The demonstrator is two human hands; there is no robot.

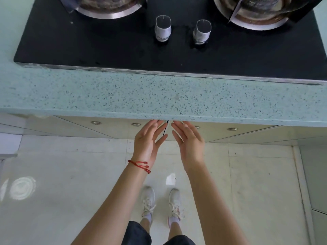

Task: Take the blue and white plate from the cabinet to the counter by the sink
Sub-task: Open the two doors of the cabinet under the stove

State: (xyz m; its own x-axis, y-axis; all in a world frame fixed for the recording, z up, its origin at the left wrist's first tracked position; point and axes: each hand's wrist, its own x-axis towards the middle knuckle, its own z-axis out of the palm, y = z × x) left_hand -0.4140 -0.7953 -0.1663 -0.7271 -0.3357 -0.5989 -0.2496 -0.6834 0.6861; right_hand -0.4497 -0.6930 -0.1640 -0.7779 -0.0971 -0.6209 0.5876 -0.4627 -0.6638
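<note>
Both forearms are bare, no sleeves in view. The left hand [147,138] has a red cord bracelet [139,165] at the wrist, knotted with small beads or knots; which cannot be made out. The right hand [188,138] wears nothing. Dark shorts [137,234] cover the thighs. White lace-up trainers [148,202] are worn with pale socks [172,221].

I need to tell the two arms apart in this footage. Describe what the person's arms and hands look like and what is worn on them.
Both forearms are bare, with no sleeves, gloves, rings or watch showing. The left hand has a red braided string bracelet with small beads around its wrist. The right hand and its wrist carry nothing.
</note>
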